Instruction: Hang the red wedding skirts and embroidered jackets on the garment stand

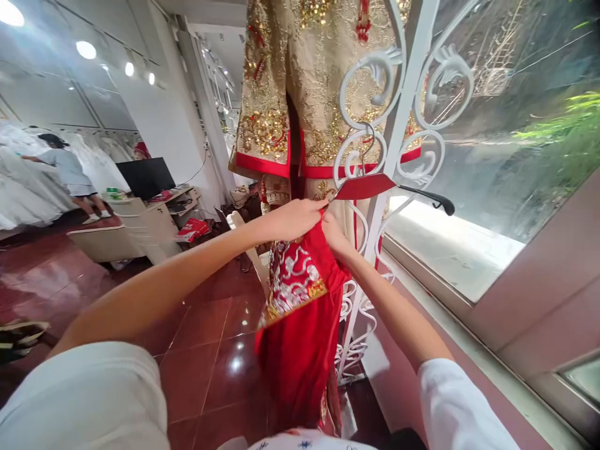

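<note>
A red garment (300, 350) with silver and gold embroidery hangs down in front of me. My left hand (302, 219) is closed at its upper edge, close to the left end of a dark hanger (424, 200). Just below and to the right, my right hand (335, 234) is closed on the same red cloth, its fingers partly hidden. The hanger's hook is up against a white scrolled metal rack (398, 125). Red material covers the hanger's middle; whether it belongs to the garment I cannot tell.
Behind the rack hangs a gold embroidered robe (314, 94) with red trim. A large window (515, 156) is at the right. To the left stand a desk (140, 225) and a black monitor (147, 178). Farther off, a person (70, 165) is beside white gowns (28, 181).
</note>
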Demonstrator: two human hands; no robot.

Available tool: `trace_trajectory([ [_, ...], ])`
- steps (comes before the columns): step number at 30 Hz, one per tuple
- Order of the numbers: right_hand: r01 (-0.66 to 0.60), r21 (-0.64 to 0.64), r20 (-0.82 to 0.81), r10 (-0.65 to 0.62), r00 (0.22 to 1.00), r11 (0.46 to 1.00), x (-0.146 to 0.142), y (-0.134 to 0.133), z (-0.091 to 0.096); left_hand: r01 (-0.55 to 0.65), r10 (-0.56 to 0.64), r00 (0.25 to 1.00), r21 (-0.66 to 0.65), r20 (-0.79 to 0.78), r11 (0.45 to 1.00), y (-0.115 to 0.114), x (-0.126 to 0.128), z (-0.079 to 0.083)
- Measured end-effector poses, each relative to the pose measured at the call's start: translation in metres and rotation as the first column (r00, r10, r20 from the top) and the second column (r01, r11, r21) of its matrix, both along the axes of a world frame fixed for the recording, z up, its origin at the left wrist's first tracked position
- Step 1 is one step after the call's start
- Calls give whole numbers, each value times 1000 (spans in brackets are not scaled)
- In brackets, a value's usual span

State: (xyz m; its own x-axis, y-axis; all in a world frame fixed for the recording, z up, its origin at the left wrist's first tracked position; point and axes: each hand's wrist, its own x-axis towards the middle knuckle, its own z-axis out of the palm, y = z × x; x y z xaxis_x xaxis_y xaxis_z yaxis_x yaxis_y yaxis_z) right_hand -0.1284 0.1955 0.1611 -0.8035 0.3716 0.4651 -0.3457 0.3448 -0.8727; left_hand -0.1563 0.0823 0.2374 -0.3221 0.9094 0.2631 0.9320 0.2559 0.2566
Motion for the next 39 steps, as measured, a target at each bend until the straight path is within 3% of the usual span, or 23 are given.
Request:
trace_trajectory([
  [3,9,14,47,-10,999,1000,3,9,-5,-68,47,994,-216,-103,974,-9,-7,-13],
  [6,-23,40,62,21,998,999,5,12,-5,-63,25,990,-279,-138,958,-15,-16,-14],
  [10,-43,72,76,38,996,996,9,11,0,223,-151,963,-341,225,913,-19,-35,-2],
  [12,-46,86,83,39,996,995,9,10,2,277,-171,926,-300,337,913,-22,-42,0],
  [16,-43,98,96,34,995,994,6,9,3,126,-64,966,-239,252,963,-23,-41,-6],
  [21,37,117,148,-54,988,992,4,9,3,57,2,964,-213,265,975,-12,-34,-14],
  [24,46,123,137,-63,989,991,3,8,2,-169,169,986,-132,-6,977,-10,-30,-19],
  [26,60,123,114,-74,991,991,3,7,0,-319,308,926,-19,-219,947,-14,-26,-28],
  [28,67,119,88,-78,993,991,1,6,-2,-395,386,875,30,-291,918,-20,-23,-42],
  [31,94,116,59,-101,993,989,-3,5,-4,-347,362,903,103,-232,932,-24,-26,-71],
  [34,107,122,44,-113,993,987,-6,5,-5,-238,281,954,301,-107,923,-17,-34,-95],
  [36,99,121,41,-105,994,988,-7,6,-6,-255,273,962,404,13,879,-9,-39,-105],
  [39,89,109,43,-94,995,990,-4,4,-7,-311,259,950,441,175,842,-1,-41,-109],
])
